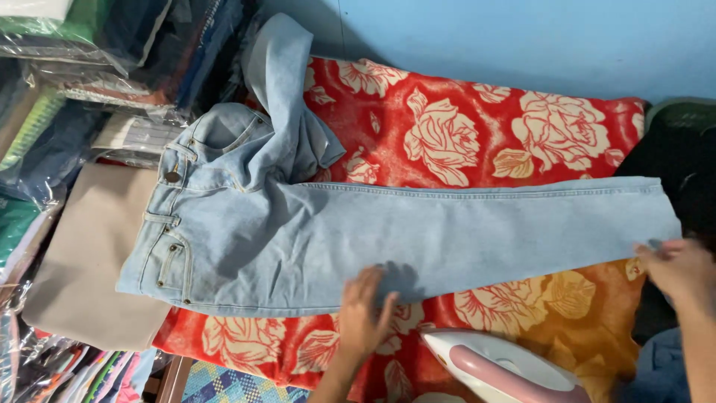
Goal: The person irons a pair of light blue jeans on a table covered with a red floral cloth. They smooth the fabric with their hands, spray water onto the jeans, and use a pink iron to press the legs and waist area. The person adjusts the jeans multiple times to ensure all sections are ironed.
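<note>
We see a pair of light blue jeans spread out across a red blanket with cream roses, the waistband and pockets lying to the left and one leg stretched flat toward the right, while the other leg is folded up and back over the hip, rising toward the blue wall. Our left hand lies flat on the lower edge of the stretched leg, about midway along it, fingers spread and released, pressing the denim rather than gripping it. Our right hand is at the hem end of that same leg, its fingers curled on the corner of the cuff; it appears to pinch the fabric there, though the fingertips are partly hidden. Just below the left hand, near the bottom edge of the view, sits a white and pink iron on the blanket, apart from both hands. The waistband end of the jeans rests over a beige cloth that lies beside the blanket. Along the left side we see stacks of folded clothes in clear plastic wraps, some of them reaching close to the jeans' waistband.
</note>
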